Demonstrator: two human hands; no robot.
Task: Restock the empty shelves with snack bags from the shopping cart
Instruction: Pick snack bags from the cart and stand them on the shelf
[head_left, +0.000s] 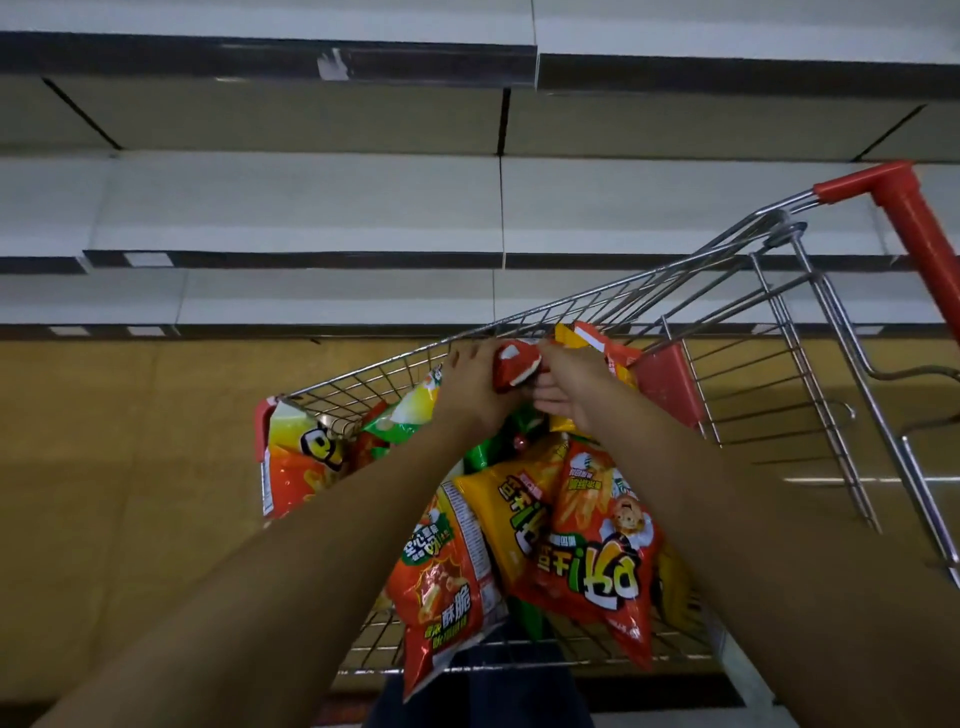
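Snack bags heaped in a wire shopping cart (613, 291) below bare shelves (291, 202).

Small red-and-white bag (514, 366) held up near the cart's far rim, gripped between left hand (475, 382) and right hand (569, 387). Orange-red bag (447, 587) and orange-yellow bag (602, 551) lay tilted against the near edge, print upside down. Yellow-orange bag (298, 457) stood at the far left corner, green bag (410, 410) just beside. Shelves ran white, dark-edged, in tiers.

One view only: our head-worn wide-angle camera, tilted forward and down. Shopping cart (597, 467) close below, from centre toward 6 o'clock; shelves (311, 208) farther off at 12 o'clock. Both our forearms enter from the bottom edge.
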